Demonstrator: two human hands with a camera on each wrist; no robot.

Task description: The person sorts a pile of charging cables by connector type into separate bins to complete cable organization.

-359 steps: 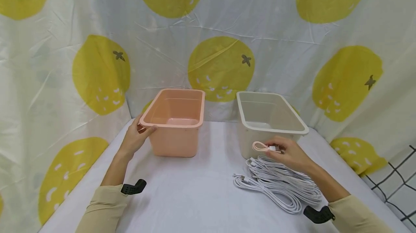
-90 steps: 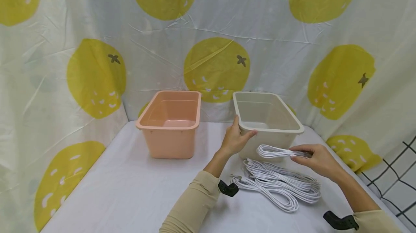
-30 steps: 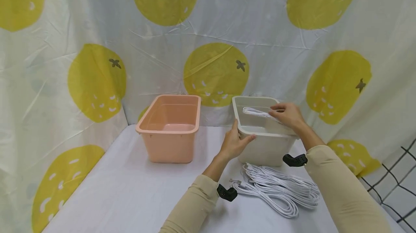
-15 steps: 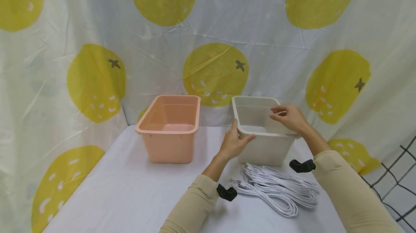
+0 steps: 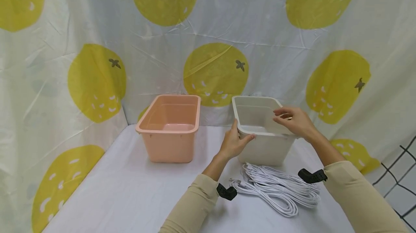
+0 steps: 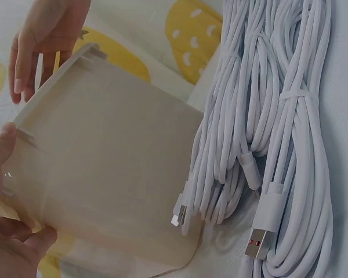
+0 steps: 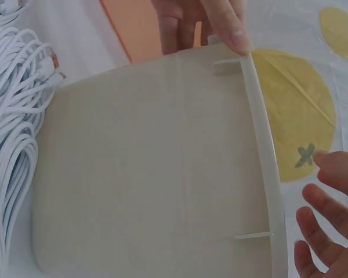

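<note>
My left hand (image 5: 232, 142) grips the near left corner of the off-white plastic bin (image 5: 266, 150), thumb on the front rim and fingers along the left side. My right hand (image 5: 295, 121) hovers over the bin's right rim, fingers loosely bent with nothing between them. In the right wrist view its fingertips (image 7: 322, 202) stand apart from the rim. A pile of coiled white USB cables (image 5: 279, 186) lies on the cloth in front of the bin. Metal plugs, one a USB plug (image 6: 256, 243), show in the left wrist view. The bundle last held is out of sight.
A peach-coloured bin (image 5: 172, 146) stands to the left, with a gap between the two bins. White cloth (image 5: 146, 193) covers the table. A lemon-print curtain (image 5: 156, 63) hangs behind and at the sides. Black wire grid (image 5: 398, 182) edges the right side.
My right hand carried a white cable bundle over the off-white bin, let it go inside, then drew back slightly right. My left hand moved earlier from the peach bin to the off-white one.
</note>
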